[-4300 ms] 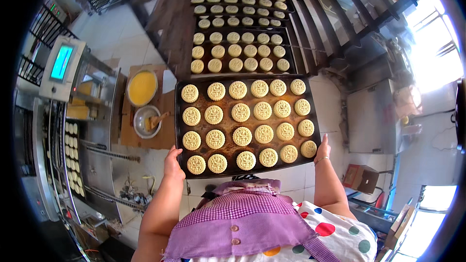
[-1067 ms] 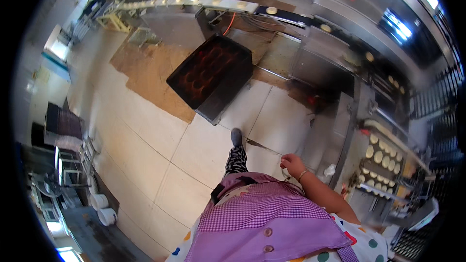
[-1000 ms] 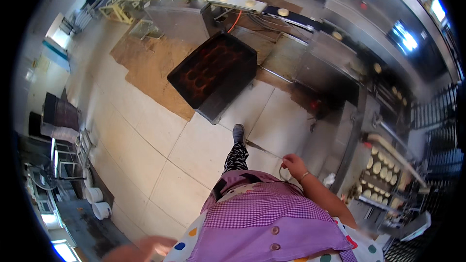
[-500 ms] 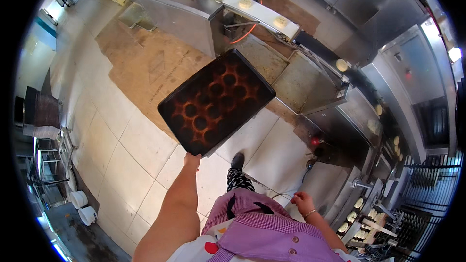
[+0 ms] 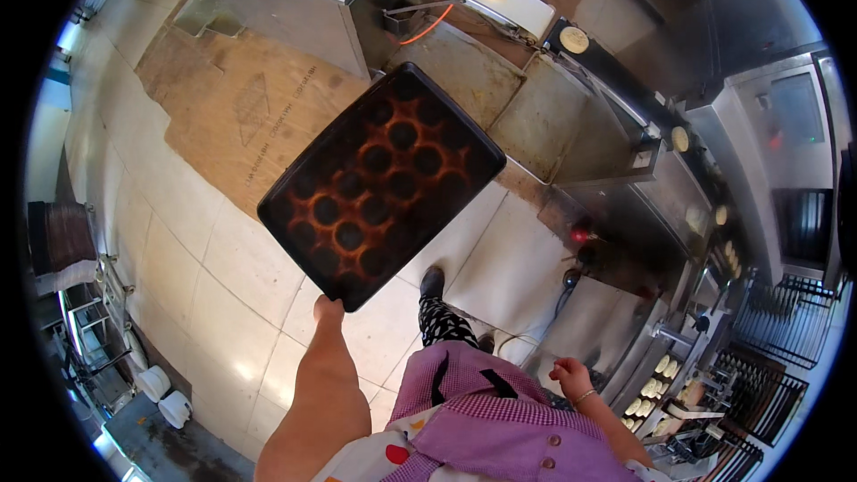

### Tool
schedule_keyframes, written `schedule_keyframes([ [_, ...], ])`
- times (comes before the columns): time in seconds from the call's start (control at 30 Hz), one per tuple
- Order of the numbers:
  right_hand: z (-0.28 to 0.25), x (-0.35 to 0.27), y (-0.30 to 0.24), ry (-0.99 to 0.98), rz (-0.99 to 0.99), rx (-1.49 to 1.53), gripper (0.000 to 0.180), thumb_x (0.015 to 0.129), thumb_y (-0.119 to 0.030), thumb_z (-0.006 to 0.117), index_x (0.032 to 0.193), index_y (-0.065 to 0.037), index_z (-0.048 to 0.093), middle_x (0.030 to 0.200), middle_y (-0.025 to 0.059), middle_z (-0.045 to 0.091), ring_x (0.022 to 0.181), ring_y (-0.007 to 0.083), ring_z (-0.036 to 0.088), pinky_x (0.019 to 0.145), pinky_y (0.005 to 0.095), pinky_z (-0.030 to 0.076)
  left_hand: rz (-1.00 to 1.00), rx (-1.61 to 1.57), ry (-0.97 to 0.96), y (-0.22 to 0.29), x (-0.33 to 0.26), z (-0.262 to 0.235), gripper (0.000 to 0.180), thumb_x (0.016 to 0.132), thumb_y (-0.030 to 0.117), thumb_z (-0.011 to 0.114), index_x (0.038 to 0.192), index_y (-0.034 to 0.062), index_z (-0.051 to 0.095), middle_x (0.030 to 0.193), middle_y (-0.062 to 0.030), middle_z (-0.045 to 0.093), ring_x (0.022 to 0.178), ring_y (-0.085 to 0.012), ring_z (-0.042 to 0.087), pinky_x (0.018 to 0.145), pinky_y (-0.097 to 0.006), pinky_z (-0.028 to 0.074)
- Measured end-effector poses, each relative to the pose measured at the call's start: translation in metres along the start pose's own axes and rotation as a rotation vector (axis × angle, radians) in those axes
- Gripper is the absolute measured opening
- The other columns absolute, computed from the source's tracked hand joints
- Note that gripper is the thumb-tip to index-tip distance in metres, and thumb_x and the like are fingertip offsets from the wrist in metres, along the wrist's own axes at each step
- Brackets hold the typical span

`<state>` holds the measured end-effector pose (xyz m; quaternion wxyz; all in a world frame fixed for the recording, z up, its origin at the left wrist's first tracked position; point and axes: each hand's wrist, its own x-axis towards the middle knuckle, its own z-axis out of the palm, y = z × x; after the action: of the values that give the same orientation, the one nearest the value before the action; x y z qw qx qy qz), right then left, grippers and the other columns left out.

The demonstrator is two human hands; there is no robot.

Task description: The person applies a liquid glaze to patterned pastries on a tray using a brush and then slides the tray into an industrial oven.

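Observation:
A dark rectangular baking tray (image 5: 375, 254), scorched orange-brown around rows of round black marks, hangs in front of me over the floor. My left hand (image 5: 329, 309) grips it by its near corner, with the thumb and fingers closed on the rim. Nothing lies on the tray. Beside my right hip, my right hand (image 5: 569, 377) is raised away from the tray, its fingers loosely curled and apart, with nothing visible in it. A bracelet circles that wrist.
A conveyor carrying pale round dough pieces (image 5: 574, 39) curves along the far and right sides. Metal trays (image 5: 536, 129) lie beneath it. Brown cardboard (image 5: 259, 116) covers part of the tiled floor. Right: racks (image 5: 786, 321) and trays of dough. Lower left: white buckets (image 5: 174, 409) by a dark table.
My view has shifted forward with a step. The baking tray has come nearer and a little left, still in my left hand. The dough pieces appear shifted along the conveyor.

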<state>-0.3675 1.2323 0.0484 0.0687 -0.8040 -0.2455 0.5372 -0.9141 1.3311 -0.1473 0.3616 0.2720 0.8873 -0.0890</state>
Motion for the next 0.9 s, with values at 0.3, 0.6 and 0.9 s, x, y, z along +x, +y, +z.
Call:
schedule_keyframes([
  [0.3, 0.004, 0.009, -0.020, -0.064, -0.140, 0.030, 0.019, 0.082, -0.006, 0.054, 0.097, 0.006, 0.055, 0.079, 0.0115, 0.063, 0.071, 0.0182, 0.061, 0.067, 0.0296, 0.050, 0.191, -1.323, 0.151, 0.037, -0.151, -0.088, 0.046, 0.063, -0.010, 0.047, 0.107, 0.0034, 0.043, 0.104, -0.0101, 0.049, 0.102, -0.0211, 0.049, 0.079, -0.030, 0.043],
  [0.6, 0.037, 0.011, -0.187, -0.372, -0.168, 0.505, 0.046, 0.087, -0.030, 0.054, 0.124, -0.005, 0.041, 0.105, 0.0125, 0.060, 0.086, 0.0231, 0.060, 0.073, 0.0342, 0.048, 0.662, -1.522, -0.334, 0.169, -0.308, -0.264, 0.093, 0.060, -0.015, 0.043, 0.141, 0.0196, 0.014, 0.129, -0.0119, 0.035, 0.113, -0.0274, 0.043, 0.088, -0.033, 0.043],
  [0.9, -0.079, -0.049, -0.197, -0.081, -0.316, 1.549, 0.031, 0.083, -0.020, 0.051, 0.111, -0.005, 0.048, 0.100, 0.0105, 0.058, 0.087, 0.0272, 0.059, 0.071, 0.0406, 0.051, 0.719, -1.315, -0.810, 0.192, -0.426, -0.280, 0.098, 0.046, 0.006, 0.051, 0.139, 0.0113, 0.023, 0.133, -0.0143, 0.036, 0.122, -0.0331, 0.038, 0.102, -0.044, 0.036],
])
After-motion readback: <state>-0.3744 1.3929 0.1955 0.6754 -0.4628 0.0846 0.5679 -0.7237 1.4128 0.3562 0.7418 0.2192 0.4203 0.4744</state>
